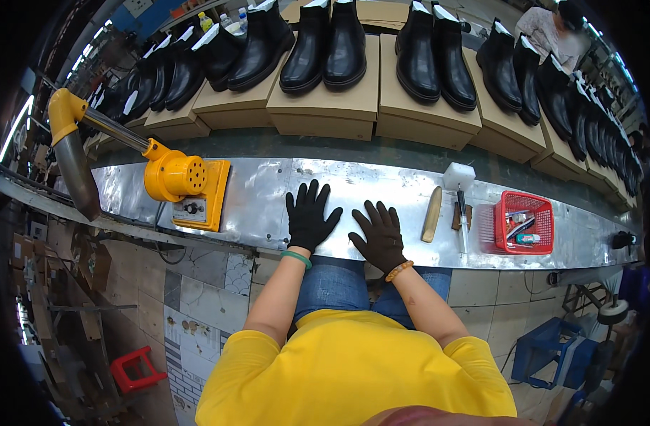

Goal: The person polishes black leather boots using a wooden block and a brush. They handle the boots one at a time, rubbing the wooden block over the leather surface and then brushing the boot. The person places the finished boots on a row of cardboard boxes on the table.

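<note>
Both hands wear black gloves and lie palm down with fingers spread on a shiny metal worktop (268, 184). My left hand (310, 216) holds nothing. My right hand (380, 234) is empty too, a short gap away from the left. Just right of it rests a long, smooth, tan tool (432, 214), perhaps of wood or bone. Beyond that lies a slim tool with a pale handle (463, 226), beside a white block (458, 175). A red plastic basket (502, 220) farther right contains pens, a small tube and other small items.
Black ankle boots (345, 50) stand on brown cardboard boxes (323, 113) in a row behind the worktop. At left is a yellow machine (174, 176) with a dark curved nozzle (76, 177). A red stool (137, 369) stands on the floor. Another person (545, 32) is at far right.
</note>
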{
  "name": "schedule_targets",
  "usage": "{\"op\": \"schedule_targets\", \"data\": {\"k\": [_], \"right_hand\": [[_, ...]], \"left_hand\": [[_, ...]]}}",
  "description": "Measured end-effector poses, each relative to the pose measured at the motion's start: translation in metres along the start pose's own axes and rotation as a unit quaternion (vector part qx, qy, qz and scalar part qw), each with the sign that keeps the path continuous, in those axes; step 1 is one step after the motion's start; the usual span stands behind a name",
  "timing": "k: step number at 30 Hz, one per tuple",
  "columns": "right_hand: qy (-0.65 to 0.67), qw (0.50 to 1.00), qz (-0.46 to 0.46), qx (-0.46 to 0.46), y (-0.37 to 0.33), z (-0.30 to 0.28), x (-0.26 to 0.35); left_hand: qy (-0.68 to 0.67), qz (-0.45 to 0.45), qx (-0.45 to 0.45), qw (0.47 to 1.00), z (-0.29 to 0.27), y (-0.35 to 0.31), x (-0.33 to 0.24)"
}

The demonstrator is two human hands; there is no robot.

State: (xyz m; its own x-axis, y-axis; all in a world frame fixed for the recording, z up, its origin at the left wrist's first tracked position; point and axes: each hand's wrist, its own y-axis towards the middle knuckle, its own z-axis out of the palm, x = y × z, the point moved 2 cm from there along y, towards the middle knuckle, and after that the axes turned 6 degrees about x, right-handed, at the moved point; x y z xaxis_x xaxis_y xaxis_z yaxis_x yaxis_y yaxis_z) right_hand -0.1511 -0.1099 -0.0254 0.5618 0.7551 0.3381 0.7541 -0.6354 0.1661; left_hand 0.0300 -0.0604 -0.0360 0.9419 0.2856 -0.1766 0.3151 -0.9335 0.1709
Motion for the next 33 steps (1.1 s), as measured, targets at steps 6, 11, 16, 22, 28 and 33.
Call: {"op": "schedule_targets", "data": {"k": [6, 11, 16, 22, 28, 33], "right_hand": [[-0.003, 1.0, 0.001, 0.005, 0.001, 0.0, 0.001], [-0.007, 1.0, 0.002, 0.013, 0.001, -0.001, 0.0], [-0.006, 1.0, -0.005, 0.011, 0.001, 0.0, 0.002], [0.003, 1.0, 0.01, 0.001, 0.004, -0.004, 0.003], [0.02, 0.999, 0.027, 0.016, 0.007, -0.005, 0.005], [0.032, 0.999, 0.03, 0.005, 0.01, -0.006, 0.01]], "left_hand": [[-0.003, -0.002, -0.002, 1.0, 0.002, 0.0, 0.001], [-0.125, -0.013, -0.017, 0.992, 0.006, 0.01, 0.013], [-0.589, -0.11, -0.171, 0.782, -0.008, 0.073, 0.094], [-0.542, -0.166, -0.356, 0.743, -0.104, 0.162, 0.161], [-0.393, -0.147, -0.367, 0.83, -0.157, 0.245, 0.208], [-0.403, -0.176, -0.362, 0.822, -0.163, 0.295, 0.254]]}}
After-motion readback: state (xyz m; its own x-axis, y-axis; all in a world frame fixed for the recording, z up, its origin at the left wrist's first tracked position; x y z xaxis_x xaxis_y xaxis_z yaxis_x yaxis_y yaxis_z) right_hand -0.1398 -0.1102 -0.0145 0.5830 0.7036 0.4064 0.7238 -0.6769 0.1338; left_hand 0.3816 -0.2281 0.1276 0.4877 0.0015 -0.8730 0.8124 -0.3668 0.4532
